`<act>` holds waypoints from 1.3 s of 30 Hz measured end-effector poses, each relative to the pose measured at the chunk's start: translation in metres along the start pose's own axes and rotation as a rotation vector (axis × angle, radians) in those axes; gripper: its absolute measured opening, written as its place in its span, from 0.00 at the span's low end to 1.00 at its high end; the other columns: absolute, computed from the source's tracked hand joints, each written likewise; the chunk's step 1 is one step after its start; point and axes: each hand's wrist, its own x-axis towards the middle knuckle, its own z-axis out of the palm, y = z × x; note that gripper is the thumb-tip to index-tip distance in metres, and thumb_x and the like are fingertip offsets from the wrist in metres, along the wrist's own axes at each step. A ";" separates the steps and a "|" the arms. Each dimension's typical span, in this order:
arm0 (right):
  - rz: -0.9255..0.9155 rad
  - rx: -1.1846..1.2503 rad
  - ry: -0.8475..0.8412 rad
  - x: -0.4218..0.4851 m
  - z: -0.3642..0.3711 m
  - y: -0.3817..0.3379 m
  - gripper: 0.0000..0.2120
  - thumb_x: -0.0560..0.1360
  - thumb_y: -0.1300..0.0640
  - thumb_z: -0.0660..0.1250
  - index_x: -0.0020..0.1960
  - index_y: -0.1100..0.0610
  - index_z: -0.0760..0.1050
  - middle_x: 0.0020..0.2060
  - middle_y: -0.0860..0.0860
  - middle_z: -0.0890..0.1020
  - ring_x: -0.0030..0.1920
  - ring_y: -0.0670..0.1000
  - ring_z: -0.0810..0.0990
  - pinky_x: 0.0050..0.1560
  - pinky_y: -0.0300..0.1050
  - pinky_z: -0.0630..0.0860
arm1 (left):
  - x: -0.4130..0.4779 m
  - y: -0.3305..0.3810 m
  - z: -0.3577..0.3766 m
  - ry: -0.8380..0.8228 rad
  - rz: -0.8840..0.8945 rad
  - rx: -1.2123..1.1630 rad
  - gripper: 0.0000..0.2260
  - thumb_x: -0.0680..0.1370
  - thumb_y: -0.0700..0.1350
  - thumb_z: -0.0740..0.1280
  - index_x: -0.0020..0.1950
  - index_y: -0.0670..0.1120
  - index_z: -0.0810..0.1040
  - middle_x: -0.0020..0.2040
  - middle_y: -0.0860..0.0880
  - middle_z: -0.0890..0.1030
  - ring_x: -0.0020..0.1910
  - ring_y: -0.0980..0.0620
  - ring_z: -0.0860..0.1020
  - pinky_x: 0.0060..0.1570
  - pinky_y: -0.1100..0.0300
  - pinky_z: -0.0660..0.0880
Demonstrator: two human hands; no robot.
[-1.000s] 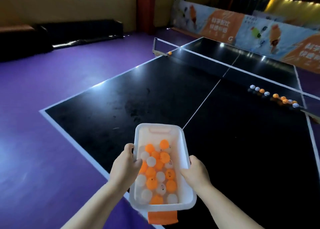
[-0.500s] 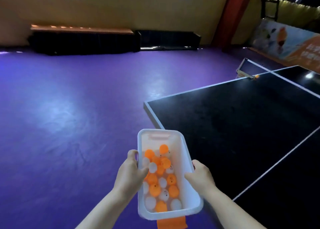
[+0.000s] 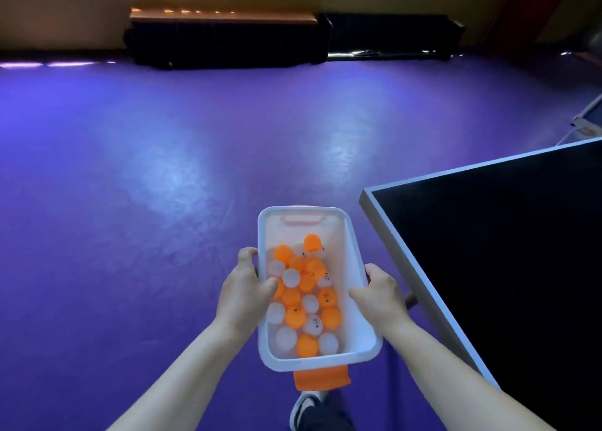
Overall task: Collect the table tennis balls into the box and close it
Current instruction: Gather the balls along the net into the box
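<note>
Purple floor (image 3: 163, 170) lies below. Our left hand (image 3: 242, 287) grips the left rim of the white translucent plastic box (image 3: 342, 245); orange and white table tennis balls (image 3: 303, 300) pool in its near half; our right hand (image 3: 379, 297) grips the right rim, beside the dark table (image 3: 488, 235). We should carry it level.

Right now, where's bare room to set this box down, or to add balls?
The table right of the box is bare from its corner to the frame edge. Inside the box, the far end by the handle slot is free; balls crowd the near end between left hand and right hand.
</note>
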 end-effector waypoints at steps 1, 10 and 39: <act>-0.006 0.003 -0.015 0.015 0.003 -0.006 0.03 0.68 0.60 0.64 0.38 0.57 0.70 0.33 0.50 0.78 0.35 0.51 0.74 0.32 0.44 0.68 | 0.014 0.000 0.000 0.003 -0.009 0.000 0.21 0.72 0.42 0.66 0.63 0.49 0.65 0.43 0.51 0.79 0.42 0.49 0.78 0.38 0.56 0.73; -0.047 0.075 -0.082 0.176 -0.002 -0.047 0.03 0.69 0.59 0.65 0.40 0.58 0.72 0.35 0.53 0.79 0.39 0.56 0.79 0.36 0.49 0.75 | 0.158 0.044 0.021 0.043 -0.053 0.000 0.21 0.74 0.43 0.66 0.65 0.50 0.65 0.41 0.55 0.78 0.38 0.57 0.77 0.31 0.65 0.70; 0.518 0.243 0.396 0.590 -0.067 -0.152 0.03 0.68 0.60 0.64 0.39 0.59 0.71 0.34 0.54 0.80 0.35 0.56 0.76 0.32 0.45 0.69 | 0.709 0.247 0.154 -0.542 0.354 0.161 0.18 0.73 0.45 0.66 0.61 0.54 0.67 0.34 0.54 0.74 0.33 0.54 0.74 0.30 0.59 0.69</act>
